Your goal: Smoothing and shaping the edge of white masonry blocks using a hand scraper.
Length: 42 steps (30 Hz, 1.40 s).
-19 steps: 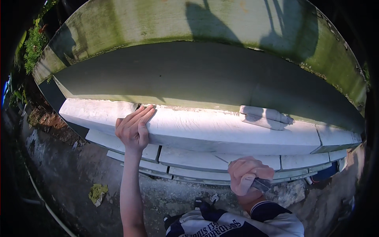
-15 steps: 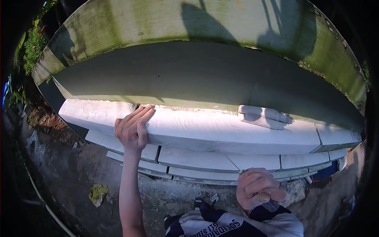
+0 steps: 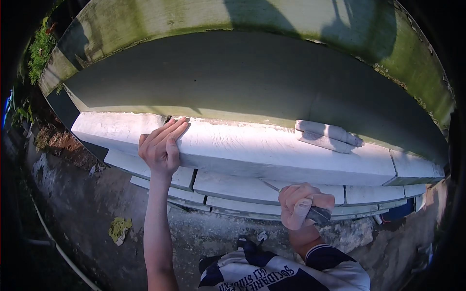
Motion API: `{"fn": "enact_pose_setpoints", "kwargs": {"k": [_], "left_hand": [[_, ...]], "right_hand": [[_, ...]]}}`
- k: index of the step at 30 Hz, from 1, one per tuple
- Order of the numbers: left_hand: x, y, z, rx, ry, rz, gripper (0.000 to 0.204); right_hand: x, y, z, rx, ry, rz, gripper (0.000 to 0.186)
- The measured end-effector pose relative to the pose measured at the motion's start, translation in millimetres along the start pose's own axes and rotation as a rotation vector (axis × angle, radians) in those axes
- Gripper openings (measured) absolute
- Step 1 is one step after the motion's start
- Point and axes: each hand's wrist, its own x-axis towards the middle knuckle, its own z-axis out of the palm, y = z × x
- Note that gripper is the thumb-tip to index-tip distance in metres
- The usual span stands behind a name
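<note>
A long white block (image 3: 272, 145) forms the top course of a low wall. My left hand (image 3: 163, 145) lies on its upper left part, fingers stretched out and pressed flat near a small dark chip at the back edge. In front of the block's lower edge, my right hand (image 3: 305, 203) is closed around a slim tool (image 3: 321, 214). A dark grey end sticks out below the fist, and a thin shaft points up and left toward the block's front. Its exact kind is partly hidden by the fingers.
A pale folded bundle (image 3: 327, 136), perhaps cloth, rests on the block's right part. Behind rises a grey wall with a mossy overhanging rim (image 3: 184, 22). More white blocks (image 3: 233, 186) lie stacked below. A crumpled yellow-green cloth (image 3: 119, 230) is on the ground at left.
My right hand has risen and shifted slightly left, bringing the tool's shaft into view near the block's front edge. My left hand stays in place on the block. The view has tilted a little.
</note>
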Motion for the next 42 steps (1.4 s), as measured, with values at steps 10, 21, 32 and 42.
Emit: {"fn": "enact_pose_setpoints", "kwargs": {"k": [10,21,32,42], "left_hand": [[-3.1,-2.1,-1.0,-0.012,-0.003,-0.015,0.043],[-0.4,-0.3,1.1,-0.017,0.043,0.012,0.043],[2.7,-4.0,0.9,0.003,0.047,0.020,0.042],[3.2,-7.1,1.4,-0.018,0.042,-0.006,0.041]], "right_hand": [[-17.7,-11.9,2.2,0.281,0.281,-0.345,0.038],[-4.6,1.0,-0.3,0.201,0.040,-0.053,0.029],[-6.5,-2.1,2.1,0.193,0.110,0.087,0.031],[2.4,-7.6,1.6,0.210,0.109,-0.080,0.020]]}}
